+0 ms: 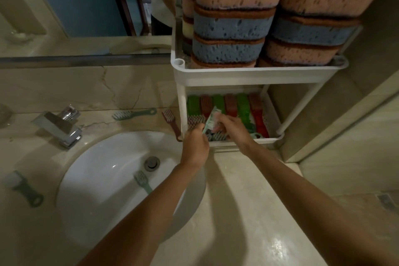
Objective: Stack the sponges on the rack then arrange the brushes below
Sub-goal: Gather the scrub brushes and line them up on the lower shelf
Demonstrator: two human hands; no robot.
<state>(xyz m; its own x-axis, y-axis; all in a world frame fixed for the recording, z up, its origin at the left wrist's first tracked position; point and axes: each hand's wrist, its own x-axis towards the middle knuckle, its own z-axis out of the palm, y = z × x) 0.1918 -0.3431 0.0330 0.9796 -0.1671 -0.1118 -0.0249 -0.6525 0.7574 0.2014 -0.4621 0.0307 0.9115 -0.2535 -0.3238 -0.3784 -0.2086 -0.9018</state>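
A white two-tier rack [259,71] stands on the counter. Pink and blue sponges [233,28] are stacked in several piles on its top shelf. Its lower shelf [278,134] holds a row of green and red brushes [243,106]. Both hands are at the front of that lower shelf. My left hand [195,144] grips the handle of a light green brush [212,117], which tilts upward. My right hand [232,128] holds the same brush near its head, fingers curled over other brushes lying there.
Loose brushes lie around: a green one [133,114] and a red one [171,124] on the counter behind the sink, a green one [142,181] inside the white basin [103,179], another [27,190] at the left. A chrome tap [59,126] stands behind the basin. A mirror covers the back wall.
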